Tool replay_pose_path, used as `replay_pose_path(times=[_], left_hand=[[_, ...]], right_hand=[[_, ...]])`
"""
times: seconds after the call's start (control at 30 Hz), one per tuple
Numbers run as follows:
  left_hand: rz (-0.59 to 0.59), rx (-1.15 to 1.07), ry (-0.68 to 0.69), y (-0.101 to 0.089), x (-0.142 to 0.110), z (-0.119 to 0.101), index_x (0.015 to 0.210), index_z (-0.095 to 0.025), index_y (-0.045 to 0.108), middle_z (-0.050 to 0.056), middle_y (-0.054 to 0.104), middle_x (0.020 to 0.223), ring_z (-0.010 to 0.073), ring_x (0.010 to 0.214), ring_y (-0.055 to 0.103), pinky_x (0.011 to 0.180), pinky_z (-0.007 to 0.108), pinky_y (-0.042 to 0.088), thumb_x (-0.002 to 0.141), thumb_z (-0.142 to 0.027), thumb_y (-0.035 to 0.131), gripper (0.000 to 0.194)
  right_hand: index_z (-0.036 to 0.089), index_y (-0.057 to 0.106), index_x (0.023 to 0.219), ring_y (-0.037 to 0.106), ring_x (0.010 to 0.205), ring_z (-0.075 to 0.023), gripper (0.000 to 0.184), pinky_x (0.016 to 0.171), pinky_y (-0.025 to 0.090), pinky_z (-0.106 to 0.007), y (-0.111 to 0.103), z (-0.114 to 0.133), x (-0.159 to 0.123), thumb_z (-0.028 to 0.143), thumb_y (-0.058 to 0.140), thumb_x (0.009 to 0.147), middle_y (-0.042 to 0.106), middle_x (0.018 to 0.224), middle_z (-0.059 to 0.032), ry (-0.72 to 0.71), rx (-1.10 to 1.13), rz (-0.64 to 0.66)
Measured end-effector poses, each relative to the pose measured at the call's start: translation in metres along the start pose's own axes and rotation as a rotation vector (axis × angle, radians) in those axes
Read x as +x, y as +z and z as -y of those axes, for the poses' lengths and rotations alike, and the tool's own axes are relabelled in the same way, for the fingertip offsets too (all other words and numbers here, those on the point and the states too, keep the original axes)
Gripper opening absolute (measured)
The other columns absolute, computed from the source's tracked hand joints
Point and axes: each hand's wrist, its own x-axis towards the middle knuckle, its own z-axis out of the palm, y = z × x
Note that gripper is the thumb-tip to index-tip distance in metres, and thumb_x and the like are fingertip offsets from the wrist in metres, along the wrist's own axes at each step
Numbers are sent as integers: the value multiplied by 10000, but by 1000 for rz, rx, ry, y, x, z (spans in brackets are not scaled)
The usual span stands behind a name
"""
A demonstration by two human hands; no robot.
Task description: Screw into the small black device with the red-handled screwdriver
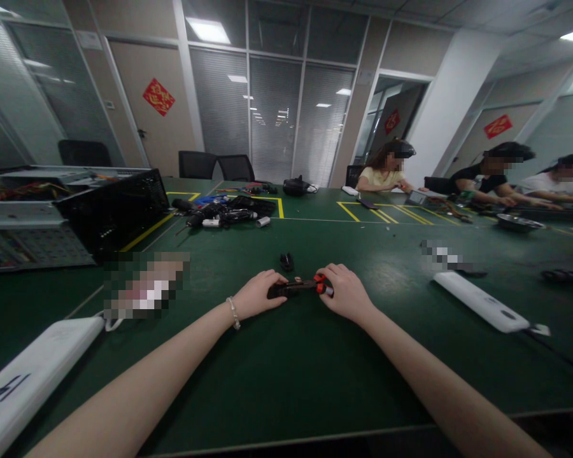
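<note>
My right hand [346, 291] is closed round the red and black handles of a pair of pliers [308, 285]. The dark head of the pliers points left, towards my other hand. My left hand [261, 294], with a beaded bracelet at the wrist, pinches a small black piece [279, 290] at that end; its exact kind is too dark to make out. Both hands are low over the green table, close together. Just beyond them lies a small black bundle [286, 261], apart from my fingers.
An open computer case [114, 219] stands at the left. Behind my hands is a pile of black cables [233, 213]. White power banks lie at left [42, 369] and right [480, 302]. A metal bowl [520, 222] sits at far right. Several people work across the table.
</note>
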Motion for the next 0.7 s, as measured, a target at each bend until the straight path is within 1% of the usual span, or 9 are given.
replay_pose_path(times=[0.1,0.2,0.33,0.4,0.53,0.7], left_hand=[[0,5,-12,-1,0,-1,1004,-208,541,44,544,989,213,923,521,788,355,440,741,-321,603,293],[-5,9,-8,-1,0,-1,1009,-206,539,45,543,992,215,922,523,788,360,444,740,-327,603,302],[-2,6,-1,0,-1,0,1011,-206,538,44,545,996,212,925,523,790,358,445,746,-331,598,299],[0,1,-1,0,-1,1,1030,-206,532,45,544,1004,210,929,523,796,360,443,748,-328,597,315],[4,-4,-2,0,-1,1,1039,-206,531,50,542,1013,213,937,521,802,363,440,748,-328,597,323],[-7,3,10,1,-1,0,1026,-204,534,45,542,992,208,927,521,814,359,432,743,-313,602,310]], right_hand=[[181,501,1032,449,913,-223,347,766,354,-346,-1,0,0,271,508,697,519,1000,-84,-14,27,-35],[194,467,1108,436,968,-236,390,821,337,-381,-1,-2,0,270,489,726,495,1055,-92,-44,49,-59],[207,417,1196,437,1005,-243,443,860,327,-415,1,-5,1,279,468,763,481,1094,-101,-69,67,-40],[200,423,1191,445,1000,-235,431,865,336,-408,3,-6,1,271,465,768,484,1095,-99,-73,68,-40],[191,445,1166,457,986,-231,410,855,354,-398,3,-7,2,249,470,761,497,1088,-100,-84,39,-83],[200,493,1102,484,909,-211,400,817,372,-360,0,-5,1,135,467,708,533,1031,-78,-110,7,-128]])
